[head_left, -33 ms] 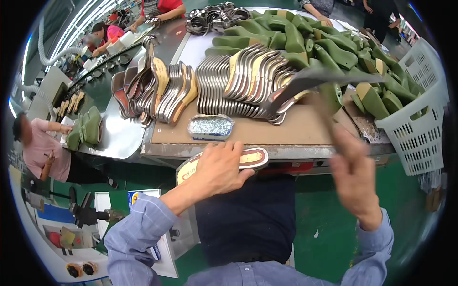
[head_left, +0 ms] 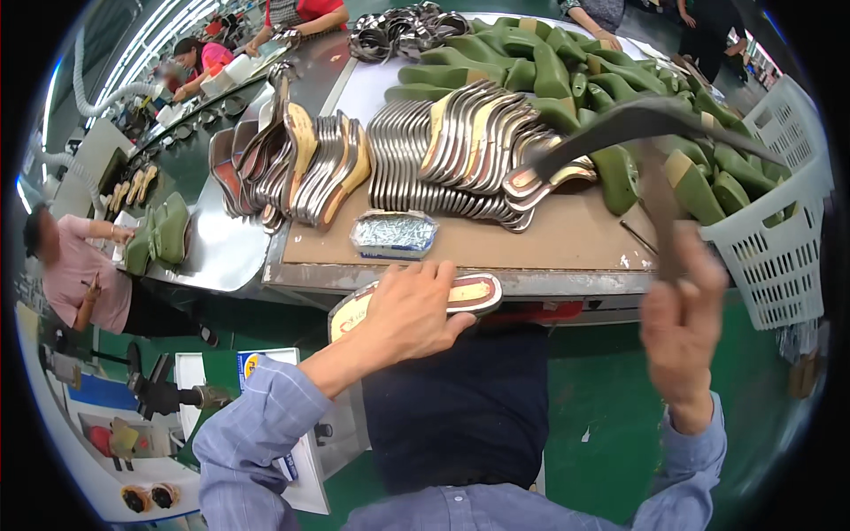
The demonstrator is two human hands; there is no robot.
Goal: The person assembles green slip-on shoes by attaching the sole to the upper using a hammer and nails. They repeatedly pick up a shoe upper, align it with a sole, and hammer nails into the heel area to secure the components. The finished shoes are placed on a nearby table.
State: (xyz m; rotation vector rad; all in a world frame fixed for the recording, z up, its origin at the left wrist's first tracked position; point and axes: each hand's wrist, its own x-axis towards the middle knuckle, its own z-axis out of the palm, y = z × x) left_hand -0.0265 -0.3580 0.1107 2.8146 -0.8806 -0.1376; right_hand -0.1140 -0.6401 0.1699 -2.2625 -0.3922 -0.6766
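My left hand point(head_left: 403, 305) is wrapped over a shoe insole point(head_left: 476, 290) with a cream and brown face and a dark rim. The insole lies at the table's near edge, above my lap; its middle is hidden under my palm. My right hand point(head_left: 682, 323) grips the handle of a hammer point(head_left: 611, 126), raised to the right of the insole. Motion smears the hammer and fingers a little. Its long, curved dark head stretches over the table, apart from the insole. Just beyond my left hand sits a small wrapped packet point(head_left: 392, 235) of shiny bits.
Stacked insoles point(head_left: 474, 146) stand in rows across the table point(head_left: 531, 248). Green shoe lasts point(head_left: 553, 71) are heaped behind, next to a white slatted basket point(head_left: 770, 239) at right. Dark metallic pieces point(head_left: 403, 31) lie at the back. A person in pink point(head_left: 97, 265) handles lasts at left.
My right hand and the hammer have moved to the right. My left hand and the insole stay almost where they were.
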